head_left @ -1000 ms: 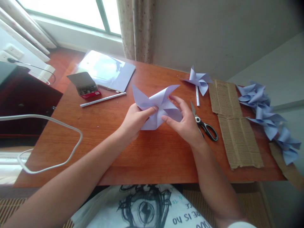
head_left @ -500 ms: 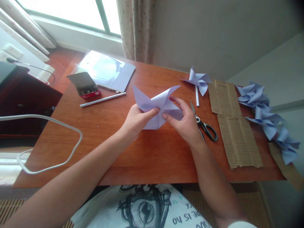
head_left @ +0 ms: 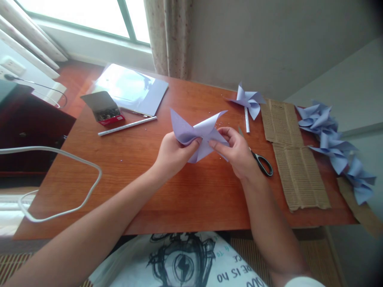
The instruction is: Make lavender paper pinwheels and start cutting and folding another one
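Fingers (head_left: 220, 148) on pinwheel (head_left: 206, 127), scissors (head_left: 256, 156) partly behind right hand (head_left: 241, 156)

left hand (head_left: 171, 154): gripping | right hand (head_left: 239, 154): pinching, curled | forearms (head_left: 116, 205): angled inward, converging ahead

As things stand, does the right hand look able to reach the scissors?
Probably yes: the black-handled scissors lie on the table close to the right hand, with nothing seen lying on them. But that hand is pinching the paper pinwheel, so it would likely need to leave it to the left hand first.
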`<state>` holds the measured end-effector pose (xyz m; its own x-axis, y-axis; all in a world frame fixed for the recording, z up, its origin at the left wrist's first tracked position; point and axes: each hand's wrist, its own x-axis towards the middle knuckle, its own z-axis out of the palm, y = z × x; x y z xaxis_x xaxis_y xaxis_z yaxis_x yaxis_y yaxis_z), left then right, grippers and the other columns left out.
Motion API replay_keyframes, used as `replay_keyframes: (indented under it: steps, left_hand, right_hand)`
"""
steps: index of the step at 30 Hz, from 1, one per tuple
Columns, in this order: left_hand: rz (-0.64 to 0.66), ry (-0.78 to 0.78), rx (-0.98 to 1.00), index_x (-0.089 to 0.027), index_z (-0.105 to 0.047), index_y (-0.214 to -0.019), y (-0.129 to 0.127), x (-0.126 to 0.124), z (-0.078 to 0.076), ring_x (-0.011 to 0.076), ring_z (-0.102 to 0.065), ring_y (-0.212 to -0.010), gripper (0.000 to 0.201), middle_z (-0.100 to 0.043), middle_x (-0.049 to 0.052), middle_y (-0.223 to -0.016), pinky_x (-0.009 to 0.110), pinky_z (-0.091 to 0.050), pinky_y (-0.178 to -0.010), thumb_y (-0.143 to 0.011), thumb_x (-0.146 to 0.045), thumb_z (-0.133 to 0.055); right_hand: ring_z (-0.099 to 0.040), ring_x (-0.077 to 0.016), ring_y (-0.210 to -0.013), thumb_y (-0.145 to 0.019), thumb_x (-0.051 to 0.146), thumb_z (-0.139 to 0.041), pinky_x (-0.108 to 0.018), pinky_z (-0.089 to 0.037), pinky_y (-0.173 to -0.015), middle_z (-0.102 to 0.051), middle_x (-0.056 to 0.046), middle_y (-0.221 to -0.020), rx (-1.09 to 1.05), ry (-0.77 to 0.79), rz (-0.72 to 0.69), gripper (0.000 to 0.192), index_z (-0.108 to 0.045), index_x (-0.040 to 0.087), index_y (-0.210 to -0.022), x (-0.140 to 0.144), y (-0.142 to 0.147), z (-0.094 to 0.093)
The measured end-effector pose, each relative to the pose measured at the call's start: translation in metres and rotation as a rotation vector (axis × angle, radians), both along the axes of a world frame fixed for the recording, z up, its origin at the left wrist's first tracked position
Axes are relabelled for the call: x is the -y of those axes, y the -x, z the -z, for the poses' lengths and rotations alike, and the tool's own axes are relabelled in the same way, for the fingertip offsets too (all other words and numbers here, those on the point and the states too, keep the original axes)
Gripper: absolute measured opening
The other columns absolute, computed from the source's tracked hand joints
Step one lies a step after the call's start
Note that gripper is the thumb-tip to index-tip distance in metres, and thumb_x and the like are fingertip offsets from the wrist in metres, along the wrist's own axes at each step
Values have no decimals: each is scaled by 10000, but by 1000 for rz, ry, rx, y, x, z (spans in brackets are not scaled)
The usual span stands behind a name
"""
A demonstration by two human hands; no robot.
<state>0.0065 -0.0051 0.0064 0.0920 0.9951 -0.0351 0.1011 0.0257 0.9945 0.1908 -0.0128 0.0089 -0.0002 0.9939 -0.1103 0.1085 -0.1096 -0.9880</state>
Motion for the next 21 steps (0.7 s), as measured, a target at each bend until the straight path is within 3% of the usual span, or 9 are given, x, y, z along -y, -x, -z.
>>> replay_keyframes:
  steps: [4,9,15,21]
  left_hand:
    - [39,-103,-109,-146,-673,-659,0,2,1,144,-542,-611,235,-630,-4,-633,253,-418,-590,-806,-325,-710]
    - [94,-191,-200,-152,-672,-674,-1,4,1,145,-562,-622,199,-659,-2,-661,255,-426,-615,-824,-282,-673]
    - [108,-142,-214,-144,-677,-667,-1,4,2,155,-562,-623,229,-651,8,-650,260,-413,-592,-819,-316,-676]
    - [118,-80,-123,-137,-697,-685,-1,2,5,159,-560,-614,263,-644,11,-644,264,-423,-590,-822,-362,-693]
  right_hand:
    - [-725,-237,-950,-689,382,-859,-381,-599,-860,-772,-21,-1017,-52,44,-95,434,-657,236,-1044,0,0,-5]
    - [-727,-275,-906,-714,338,-839,-417,-600,-829,-773,-36,-944,5,-11,-81,291,-721,218,-952,1,0,-4]
    - [-704,-274,-797,-767,338,-788,-410,-600,-704,-743,-17,-820,123,-59,-65,139,-751,254,-872,1,1,0]
    - [-641,-227,-667,-777,354,-766,-352,-533,-587,-681,-3,-711,201,-75,-47,128,-744,232,-808,2,1,1]
